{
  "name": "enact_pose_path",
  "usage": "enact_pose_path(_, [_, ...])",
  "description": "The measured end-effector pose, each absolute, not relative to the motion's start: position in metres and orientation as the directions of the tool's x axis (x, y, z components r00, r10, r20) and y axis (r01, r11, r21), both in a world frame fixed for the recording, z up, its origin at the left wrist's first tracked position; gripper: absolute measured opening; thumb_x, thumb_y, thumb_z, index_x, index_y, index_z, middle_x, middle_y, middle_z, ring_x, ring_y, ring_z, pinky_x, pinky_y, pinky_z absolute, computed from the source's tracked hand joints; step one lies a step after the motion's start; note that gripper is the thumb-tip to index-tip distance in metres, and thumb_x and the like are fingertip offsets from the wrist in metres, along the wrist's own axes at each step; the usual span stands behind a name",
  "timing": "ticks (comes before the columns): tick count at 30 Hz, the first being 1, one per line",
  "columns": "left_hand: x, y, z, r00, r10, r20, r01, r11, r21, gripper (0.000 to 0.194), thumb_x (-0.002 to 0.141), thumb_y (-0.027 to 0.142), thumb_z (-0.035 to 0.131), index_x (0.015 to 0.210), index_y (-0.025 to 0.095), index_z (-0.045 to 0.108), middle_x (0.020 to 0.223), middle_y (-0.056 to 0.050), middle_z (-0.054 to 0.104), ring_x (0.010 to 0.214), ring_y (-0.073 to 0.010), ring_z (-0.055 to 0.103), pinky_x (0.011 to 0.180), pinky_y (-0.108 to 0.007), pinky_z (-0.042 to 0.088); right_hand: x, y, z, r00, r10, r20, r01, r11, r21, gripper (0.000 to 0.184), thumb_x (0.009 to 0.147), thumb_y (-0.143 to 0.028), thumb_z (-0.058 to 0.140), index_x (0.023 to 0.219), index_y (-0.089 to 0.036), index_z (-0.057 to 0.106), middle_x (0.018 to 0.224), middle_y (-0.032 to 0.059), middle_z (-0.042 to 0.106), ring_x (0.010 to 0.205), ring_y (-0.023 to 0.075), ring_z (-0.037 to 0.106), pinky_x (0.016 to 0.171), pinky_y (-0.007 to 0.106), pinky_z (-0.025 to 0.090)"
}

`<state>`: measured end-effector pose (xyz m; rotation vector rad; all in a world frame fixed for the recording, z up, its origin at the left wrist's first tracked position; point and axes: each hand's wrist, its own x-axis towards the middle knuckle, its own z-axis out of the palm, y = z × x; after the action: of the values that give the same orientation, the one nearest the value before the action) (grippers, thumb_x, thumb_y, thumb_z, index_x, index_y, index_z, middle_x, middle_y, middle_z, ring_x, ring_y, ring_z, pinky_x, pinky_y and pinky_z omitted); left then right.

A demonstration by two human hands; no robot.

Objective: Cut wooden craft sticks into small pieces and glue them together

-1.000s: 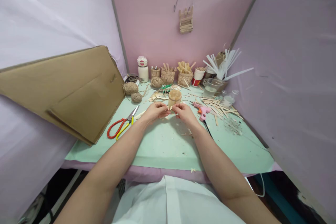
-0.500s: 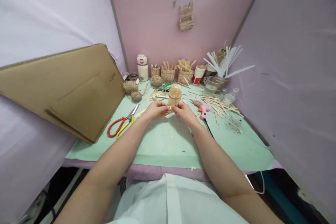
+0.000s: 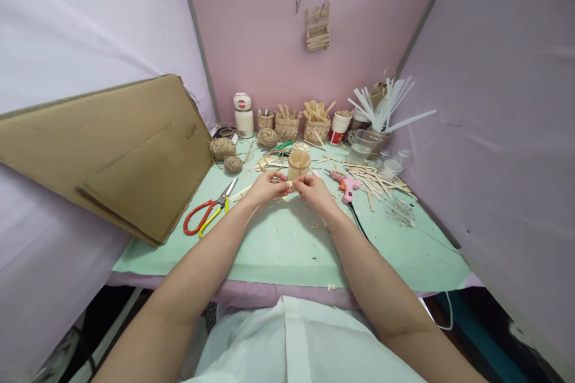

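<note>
Fingertips of my left hand [image 3: 271,186] and my right hand [image 3: 311,188] meet over the table, pinched around a small pale piece of wood [image 3: 290,184]. Its full shape is hidden by the fingers. Directly behind them stands a small round cup made of wooden sticks [image 3: 299,161], upright, with a band near its rim. Left of my left hand lie scissors [image 3: 210,213] with one red and one yellow handle, blades apart. A pink glue gun [image 3: 349,188] rests to the right of my right hand, its black cord running toward me.
Loose wooden sticks [image 3: 381,179] spread over the right side. Balls of twine [image 3: 223,148], a white jar [image 3: 244,115], stick-filled baskets [image 3: 317,130] and a paper cup [image 3: 340,127] line the back. Glue sticks [image 3: 390,105] jut out at back right. A cardboard sheet [image 3: 135,155] leans at left.
Both hands stay nearly in place before the stick cup. The small wooden piece between the fingertips has tilted slightly; nothing else has visibly moved.
</note>
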<state>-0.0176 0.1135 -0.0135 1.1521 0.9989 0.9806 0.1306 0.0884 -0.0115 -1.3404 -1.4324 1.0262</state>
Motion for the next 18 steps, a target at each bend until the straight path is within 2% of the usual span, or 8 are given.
enact_pose_path(10, [-0.017,0.114,-0.016,0.248,0.968,-0.025,-0.053,0.039,0.998,0.035,0.061,0.018,0.072,0.087,0.017,0.047,0.064,0.000,0.064,0.062,-0.0134,0.065,0.063,-0.027,0.050,0.130,0.096,-0.024,0.019,0.994,0.104,0.235,0.097,-0.967,0.023,0.068,-0.036,0.055,0.072,-0.015,0.060,0.061,-0.0020,0.053,0.052,0.0099,0.044,0.047,0.020,0.036])
enact_pose_path(18, [-0.019,0.119,-0.018,0.174,0.981,0.090,0.047,-0.099,0.994,0.028,0.061,0.019,0.067,0.083,0.018,0.048,0.059,0.003,0.061,0.055,-0.0102,0.058,0.053,-0.019,0.041,0.129,0.095,-0.018,0.051,0.993,0.110,0.188,0.099,-0.977,0.027,0.073,-0.038,0.052,0.075,-0.014,0.063,0.060,-0.0002,0.053,0.052,0.0106,0.045,0.044,0.019,0.037])
